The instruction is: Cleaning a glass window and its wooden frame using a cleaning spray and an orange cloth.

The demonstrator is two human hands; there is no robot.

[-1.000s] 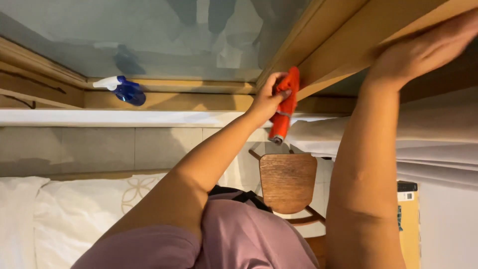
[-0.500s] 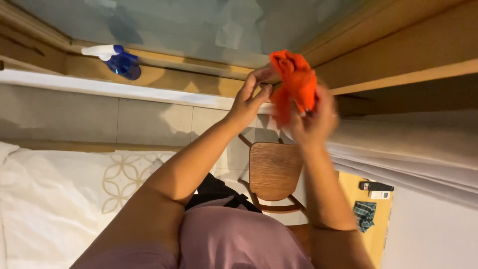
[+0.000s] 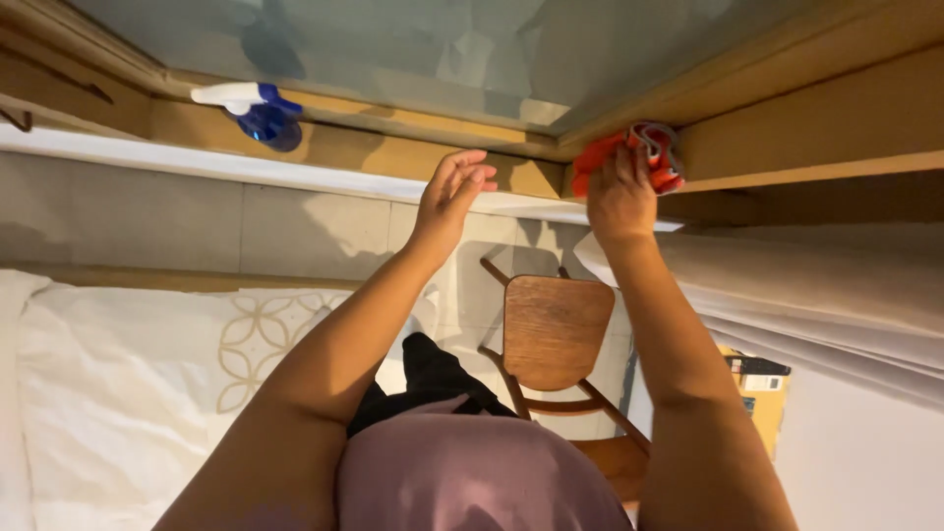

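Note:
My right hand grips a bunched orange cloth and presses it against the wooden window frame near its corner. My left hand hangs in the air just left of it with fingers apart and nothing in it, in front of the wooden sill. Above both hands is the window pane. A blue spray bottle with a white head stands on the sill, well to the left of my left hand.
A wooden chair stands below my arms, by a tiled wall. A bed with white and patterned bedding fills the left. A pale curtain hangs at right, with a yellow box beneath it.
The orange cloth went from my left hand, through both hands together, into my right hand, which now presses it on the frame. My left hand has let go and opened.

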